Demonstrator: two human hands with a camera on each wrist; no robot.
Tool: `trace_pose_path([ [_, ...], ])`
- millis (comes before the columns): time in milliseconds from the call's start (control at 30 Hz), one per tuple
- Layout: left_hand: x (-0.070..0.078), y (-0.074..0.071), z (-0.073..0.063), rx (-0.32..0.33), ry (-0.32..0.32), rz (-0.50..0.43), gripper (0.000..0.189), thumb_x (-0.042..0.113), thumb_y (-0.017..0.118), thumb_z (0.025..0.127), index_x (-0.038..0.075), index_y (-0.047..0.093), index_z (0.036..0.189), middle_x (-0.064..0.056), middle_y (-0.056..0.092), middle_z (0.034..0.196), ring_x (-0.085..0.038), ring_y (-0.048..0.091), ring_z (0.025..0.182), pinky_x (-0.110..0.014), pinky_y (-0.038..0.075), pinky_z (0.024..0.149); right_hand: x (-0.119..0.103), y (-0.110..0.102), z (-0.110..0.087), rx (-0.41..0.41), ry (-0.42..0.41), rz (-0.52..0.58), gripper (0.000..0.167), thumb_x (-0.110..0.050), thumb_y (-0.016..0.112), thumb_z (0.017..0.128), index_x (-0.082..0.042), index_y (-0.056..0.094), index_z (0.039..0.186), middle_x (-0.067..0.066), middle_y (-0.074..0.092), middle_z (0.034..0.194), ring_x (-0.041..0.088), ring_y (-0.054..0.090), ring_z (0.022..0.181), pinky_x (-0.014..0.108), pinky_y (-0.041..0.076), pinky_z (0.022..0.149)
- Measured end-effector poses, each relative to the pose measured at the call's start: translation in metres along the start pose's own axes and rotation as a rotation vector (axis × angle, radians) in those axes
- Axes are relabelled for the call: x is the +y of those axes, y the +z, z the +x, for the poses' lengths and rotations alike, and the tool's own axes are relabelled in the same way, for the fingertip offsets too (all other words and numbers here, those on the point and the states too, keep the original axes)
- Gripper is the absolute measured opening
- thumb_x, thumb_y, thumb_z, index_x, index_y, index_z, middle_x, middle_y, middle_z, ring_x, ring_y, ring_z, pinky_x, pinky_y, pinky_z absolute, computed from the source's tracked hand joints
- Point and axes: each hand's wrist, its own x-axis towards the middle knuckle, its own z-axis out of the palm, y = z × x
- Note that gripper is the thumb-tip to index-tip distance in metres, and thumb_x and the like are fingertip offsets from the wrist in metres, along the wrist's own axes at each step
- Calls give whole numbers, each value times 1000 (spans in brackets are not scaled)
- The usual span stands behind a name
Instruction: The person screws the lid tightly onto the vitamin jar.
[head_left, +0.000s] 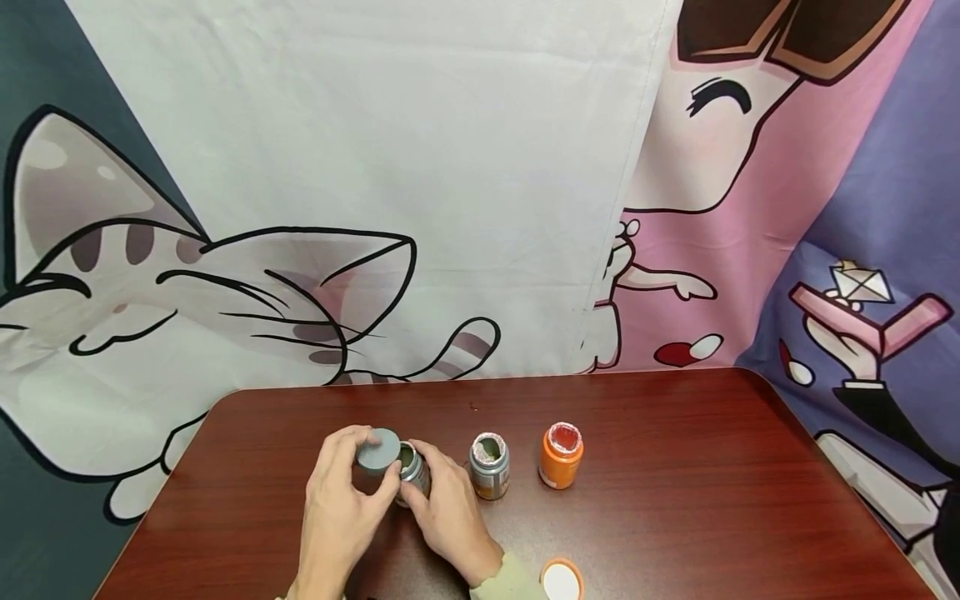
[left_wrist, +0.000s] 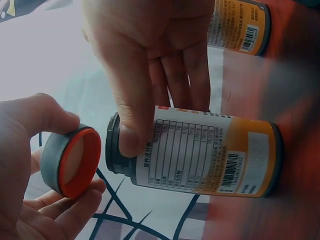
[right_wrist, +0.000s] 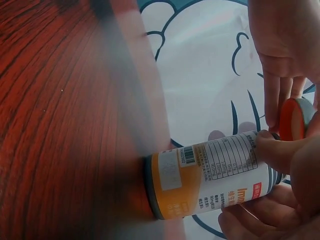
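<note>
Between the thumb and fingers of my left hand [head_left: 342, 498] is a grey-green screw cap [head_left: 378, 451], its orange inside showing in the left wrist view. It is off the bottle, held just beside the open mouth. My right hand [head_left: 453, 514] grips a grey supplement bottle [left_wrist: 205, 152] near the neck, thumb across the shoulder. The bottle stands upright on the table, its white and orange label with a table of text and a barcode facing the wrist cameras. A second grey bottle [head_left: 490, 468], uncapped, stands right of my right hand.
An orange bottle [head_left: 561, 460] without its cap stands farther right on the brown wooden table [head_left: 697, 483]. Near the front lies an orange-rimmed cap [head_left: 562, 580], white inside up. Behind the table's far edge hangs a cartoon-printed cloth [head_left: 450, 167].
</note>
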Motion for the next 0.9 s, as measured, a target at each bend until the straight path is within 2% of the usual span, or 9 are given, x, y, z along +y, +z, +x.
trace_pose_path([
  [133,-1,3,-2,-39,-33,35,63,13,88,73,19,66,131,-7,59,120,-23,64,101,-34,46,80,0,0,1,0,13,-1,50,-11,76,84,-13,63,131,5,70,119,19,66,107,36,53,87],
  [233,-2,4,-3,-58,-35,50,69,15,88,74,20,63,138,-8,57,121,-24,63,101,-38,46,79,0,1,1,-5,22,4,49,-11,76,84,-12,63,131,5,70,119,19,66,107,35,53,87],
  [367,-4,5,-3,-65,-14,45,68,13,88,74,18,63,137,-8,58,123,-24,60,106,-37,44,83,0,1,1,-1,25,7,47,-12,76,85,-12,64,130,5,71,118,19,66,107,35,53,87],
  [533,-6,6,-3,-65,6,30,65,12,89,73,15,65,134,-8,60,123,-27,53,111,-42,43,84,1,1,1,2,31,15,45,-14,76,87,-13,65,130,5,71,118,19,66,107,35,53,88],
  [700,-7,6,-3,-89,-22,14,63,12,89,74,15,65,133,-6,61,124,-25,53,113,-44,44,85,2,1,1,1,21,22,44,-15,76,87,-11,65,129,5,71,117,19,67,106,34,53,87],
  [900,-6,4,-3,-118,-46,14,65,13,89,74,18,64,134,-2,61,125,-19,55,112,-36,43,86,1,1,2,-13,47,42,46,-13,75,87,-12,64,131,5,71,115,15,65,103,32,53,85],
])
